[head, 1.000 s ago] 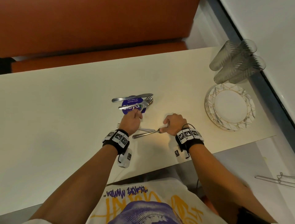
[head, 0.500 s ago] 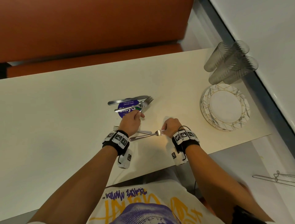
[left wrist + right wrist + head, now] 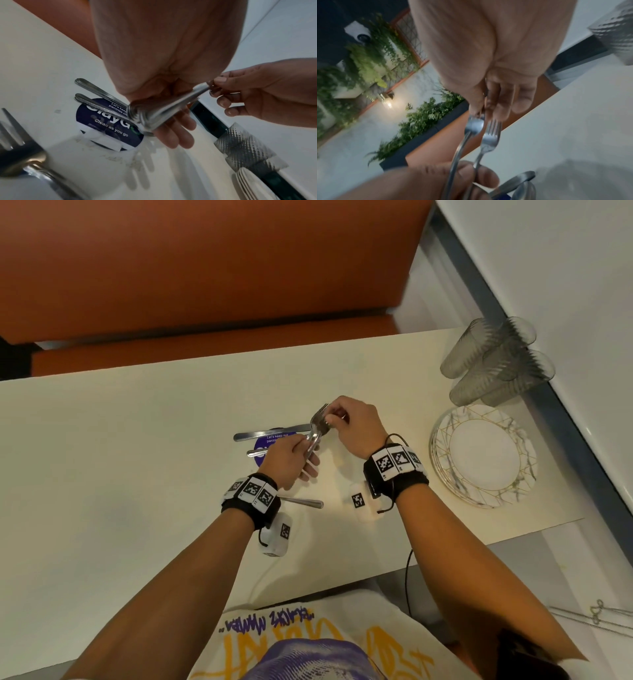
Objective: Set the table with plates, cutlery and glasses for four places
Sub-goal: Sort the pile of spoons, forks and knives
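— What is each grip doing?

— The left hand (image 3: 287,459) is curled round the handles of a bundle of forks (image 3: 317,429), lifted off the table (image 3: 137,457). The right hand (image 3: 354,424) pinches the prong end of one fork in that bundle between thumb and fingertips.

— Any containers?

— Glasses (image 3: 493,364), ribbed and clear, grouped at the table's far corner, well to the right of the right grip; whether anything is in them cannot be told. Just on the near side of them is a stack of plates (image 3: 484,458), white with gold lines, nothing on the top one.

— Other cutlery?

— A knife (image 3: 270,433) lies on the table just beyond the left grip, another handle beside it. One more fork (image 3: 20,152) lies under the left wrist.

— Any writing?

— A round purple sticker (image 3: 109,128) under the left grip reads "Clean as you go" and, partly hidden, "Let's keep… pantries".
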A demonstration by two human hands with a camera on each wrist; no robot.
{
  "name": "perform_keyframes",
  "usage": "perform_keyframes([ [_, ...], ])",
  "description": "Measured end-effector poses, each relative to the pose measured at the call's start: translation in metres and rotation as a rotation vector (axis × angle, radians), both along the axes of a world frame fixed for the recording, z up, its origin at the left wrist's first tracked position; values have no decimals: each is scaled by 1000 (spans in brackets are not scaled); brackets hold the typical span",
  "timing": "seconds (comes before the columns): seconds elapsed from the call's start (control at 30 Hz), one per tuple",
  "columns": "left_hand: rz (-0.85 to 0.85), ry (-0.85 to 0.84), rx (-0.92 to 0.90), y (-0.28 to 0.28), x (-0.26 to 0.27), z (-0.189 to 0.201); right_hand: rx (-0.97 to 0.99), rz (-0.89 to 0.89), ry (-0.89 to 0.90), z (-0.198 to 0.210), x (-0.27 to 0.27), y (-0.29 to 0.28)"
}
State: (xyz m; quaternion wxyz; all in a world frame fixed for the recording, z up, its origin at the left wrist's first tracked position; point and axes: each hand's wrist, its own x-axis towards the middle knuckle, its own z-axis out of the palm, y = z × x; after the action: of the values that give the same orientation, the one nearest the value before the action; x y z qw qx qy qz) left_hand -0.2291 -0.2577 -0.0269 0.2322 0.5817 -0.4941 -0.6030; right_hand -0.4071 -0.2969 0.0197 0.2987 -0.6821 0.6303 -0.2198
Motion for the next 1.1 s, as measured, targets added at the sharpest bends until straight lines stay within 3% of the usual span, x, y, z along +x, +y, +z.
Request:
perform_keyframes([
  [0.5,151,178,125,-15,0,21,-128,-206,-91,-11,17,-22],
  [0.77,168,251,172,-10,-1,29,-20,-149,-83,-17,16,-29],
  [1.1,194,194,125,-9,1,19,25,-100,-100,-18,22,-27],
])
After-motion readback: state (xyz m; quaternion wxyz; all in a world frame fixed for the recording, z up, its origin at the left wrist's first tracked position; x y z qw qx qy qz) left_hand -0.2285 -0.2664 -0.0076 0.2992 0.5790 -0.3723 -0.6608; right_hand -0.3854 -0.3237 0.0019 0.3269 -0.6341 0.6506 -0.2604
